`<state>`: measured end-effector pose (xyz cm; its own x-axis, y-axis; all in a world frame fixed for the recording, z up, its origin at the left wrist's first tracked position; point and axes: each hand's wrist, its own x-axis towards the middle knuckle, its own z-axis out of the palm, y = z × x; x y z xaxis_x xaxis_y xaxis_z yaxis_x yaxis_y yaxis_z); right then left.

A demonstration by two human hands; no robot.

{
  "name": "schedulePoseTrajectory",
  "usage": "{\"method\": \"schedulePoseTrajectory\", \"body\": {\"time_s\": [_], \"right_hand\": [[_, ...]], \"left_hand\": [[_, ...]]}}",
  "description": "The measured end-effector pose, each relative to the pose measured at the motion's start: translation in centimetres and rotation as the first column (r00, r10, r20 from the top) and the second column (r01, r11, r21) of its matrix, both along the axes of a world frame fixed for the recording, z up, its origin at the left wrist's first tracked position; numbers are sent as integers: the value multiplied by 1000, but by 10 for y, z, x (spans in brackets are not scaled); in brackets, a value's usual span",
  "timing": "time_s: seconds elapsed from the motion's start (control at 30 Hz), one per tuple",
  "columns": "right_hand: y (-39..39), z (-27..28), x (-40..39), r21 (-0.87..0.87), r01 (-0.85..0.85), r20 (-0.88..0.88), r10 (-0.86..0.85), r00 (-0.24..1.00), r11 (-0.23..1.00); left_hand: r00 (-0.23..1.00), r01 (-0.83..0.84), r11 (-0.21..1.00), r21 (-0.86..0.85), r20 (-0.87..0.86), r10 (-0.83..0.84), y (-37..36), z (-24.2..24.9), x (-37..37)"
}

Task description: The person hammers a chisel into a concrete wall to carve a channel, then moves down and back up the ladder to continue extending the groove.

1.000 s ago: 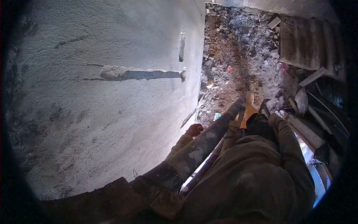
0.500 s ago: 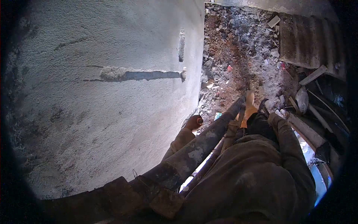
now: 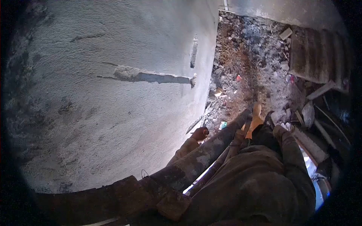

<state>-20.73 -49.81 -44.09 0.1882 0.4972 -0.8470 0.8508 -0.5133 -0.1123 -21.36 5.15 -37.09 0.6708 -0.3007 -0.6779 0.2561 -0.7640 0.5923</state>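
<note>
The view looks steeply down from a height along a grey plastered wall [image 3: 113,113] that fills everything from 7 to 12 o'clock. A horizontal chase [image 3: 151,76] is cut into the plaster at about 11 o'clock, with a short vertical slot [image 3: 194,51] just above its right end.

The left hand [image 3: 200,133] sits just right of centre, close to the wall's edge and just beside a thick dark pole [image 3: 205,154] that runs from 7 o'clock up toward 2 o'clock. Its grip looks curled together, but whether it clamps anything cannot be told; the fingers are too small and dark. The left sleeve [image 3: 184,148] lies along the pole.

The right hand [image 3: 281,130] is at 3 o'clock, well apart from the left, resting on or just beside a pale plank [image 3: 307,143]. Its grip cannot be told either. The right sleeve [image 3: 296,165] leads down from it to the dusty jacket [image 3: 249,184] at 5 o'clock.

Between the hands an orange-tan piece [image 3: 255,119] shows just above the pole's far end.

Far below, at 1 o'clock, the ground [image 3: 245,64] is strewn with rubble. A corrugated sheet [image 3: 320,56] lies at 2 o'clock, with loose boards near it.
</note>
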Motion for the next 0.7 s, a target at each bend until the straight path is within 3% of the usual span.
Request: {"method": "schedulePoseTrajectory", "body": {"time_s": [0.1,0.13,0.17,0.2,0.27,0.3,0.33,0.37,0.4,0.43,0.47,0.5,0.53,0.6,0.63,0.67,0.7], "right_hand": [[-1,-15,1,2,-78,71,77,994,997],[2,-32,-1,33,259,-19,-259,966,965],[3,-41,4,36,568,-115,-561,820,822],[10,-31,11,53,742,-150,-730,667,668],[27,4,28,115,961,-223,-936,271,251],[40,27,39,153,986,-283,-952,114,73],[51,51,53,207,978,-325,-941,96,28],[67,82,69,275,959,-336,-927,166,72],[87,121,90,409,825,-187,-849,494,390],[105,156,105,422,813,-178,-842,509,402],[121,188,117,381,895,-259,-903,343,231],[132,208,124,326,944,-332,-929,166,52],[137,217,130,415,898,-246,-932,267,148],[146,235,138,485,866,-292,-912,288,118],[148,241,140,534,843,-347,-892,290,66],[147,237,139,618,777,-255,-904,343,120],[152,252,144,629,767,-245,-903,353,129]], "left_hand": [[992,-66,997,-45,104,70,-3,18,16],[977,-101,990,-100,180,118,-2,25,22],[961,-35,987,-156,266,76,0,41,36],[937,-61,981,-185,328,120,-2,58,50],[915,-82,971,-224,368,163,-1,94,80],[914,-108,967,-230,360,188,-3,121,96],[897,-131,966,-224,387,212,-4,141,108],[881,-153,964,-219,411,234,-5,160,118],[841,-146,964,-222,485,239,-8,178,128],[797,-140,965,-224,553,244,-11,197,136],[750,-145,988,-54,645,145,-18,221,143],[705,-113,975,190,707,-56,-24,245,150],[646,-92,967,237,753,-124,-28,265,158],[568,-95,954,283,803,-181,-26,292,173],[448,-29,985,169,883,-139,-22,302,182],[323,57,996,64,943,-79,-21,311,188],[309,49,997,60,948,-72,-23,321,193]]}}
